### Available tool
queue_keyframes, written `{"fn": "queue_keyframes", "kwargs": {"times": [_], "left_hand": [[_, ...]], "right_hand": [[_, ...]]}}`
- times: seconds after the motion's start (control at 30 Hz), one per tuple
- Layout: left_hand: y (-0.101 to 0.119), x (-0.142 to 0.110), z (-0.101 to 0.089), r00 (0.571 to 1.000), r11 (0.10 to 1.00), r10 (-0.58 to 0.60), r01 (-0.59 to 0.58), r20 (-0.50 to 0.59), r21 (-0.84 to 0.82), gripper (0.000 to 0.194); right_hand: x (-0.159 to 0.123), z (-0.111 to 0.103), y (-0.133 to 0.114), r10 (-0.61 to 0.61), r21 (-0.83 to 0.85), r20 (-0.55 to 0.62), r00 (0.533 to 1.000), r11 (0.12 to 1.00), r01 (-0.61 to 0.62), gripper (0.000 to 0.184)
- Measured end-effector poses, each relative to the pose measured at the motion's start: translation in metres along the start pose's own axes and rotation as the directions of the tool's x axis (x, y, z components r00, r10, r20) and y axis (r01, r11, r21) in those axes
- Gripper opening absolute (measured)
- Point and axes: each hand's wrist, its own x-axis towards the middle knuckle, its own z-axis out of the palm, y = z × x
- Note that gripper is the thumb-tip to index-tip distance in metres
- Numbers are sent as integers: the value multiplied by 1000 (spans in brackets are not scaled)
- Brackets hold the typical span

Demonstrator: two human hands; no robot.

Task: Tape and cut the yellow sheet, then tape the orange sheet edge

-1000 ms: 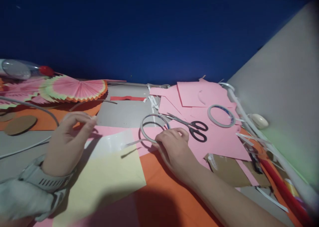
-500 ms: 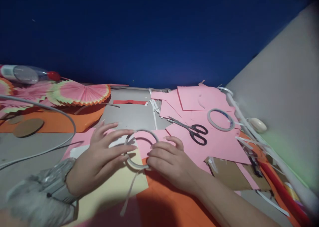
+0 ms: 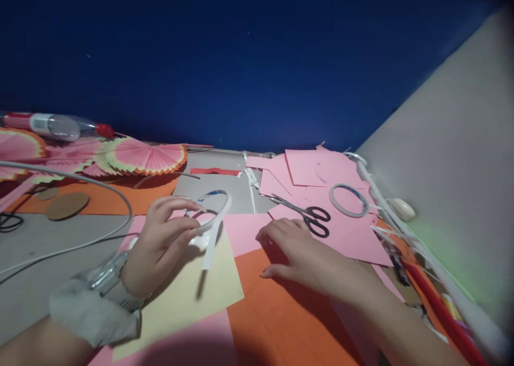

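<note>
My left hand (image 3: pixel 160 243) grips a thin roll of white tape (image 3: pixel 225 204) by its near left side, holding it tilted above the paper. A loose strip of the tape hangs down from the ring over a pale yellow sheet (image 3: pixel 201 296). My right hand (image 3: pixel 293 251) is apart from the roll, fingers spread and slightly curled, with nothing visible in it. Beneath it lie orange paper (image 3: pixel 277 312) and a pink sheet (image 3: pixel 249 232). Just beyond the right fingers rest black-handled scissors (image 3: pixel 307 214).
A second tape roll (image 3: pixel 348 200) lies on pink paper (image 3: pixel 345 168) at right. Pleated paper fans (image 3: pixel 146 154) and a plastic bottle (image 3: pixel 60 126) sit back left. A grey cable (image 3: pixel 120 189) loops at left. A cardboard disc (image 3: pixel 67 206) lies nearby. A white mouse (image 3: pixel 401 208) is beside the wall.
My right hand has let go of the tape roll and moved right, opening. My left hand has kept the roll and tilted it up, its loose strip now hanging in front.
</note>
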Motion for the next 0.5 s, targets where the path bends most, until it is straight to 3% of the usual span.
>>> {"fn": "queue_keyframes", "kwargs": {"times": [0.23,0.4,0.5], "left_hand": [[-2,-3,0,997,999,-51,51,-50,-4,16],[-2,-3,1,995,998,-60,60,-81,-4,16],[-1,-4,0,995,998,-66,66,-73,-8,16]], "right_hand": [[0,-7,-4,-120,23,117,986,993,118,12],[-5,-11,-10,-14,-23,52,999,1000,15,40],[-8,-4,-16,12,-138,31,999,990,-7,31]]}}
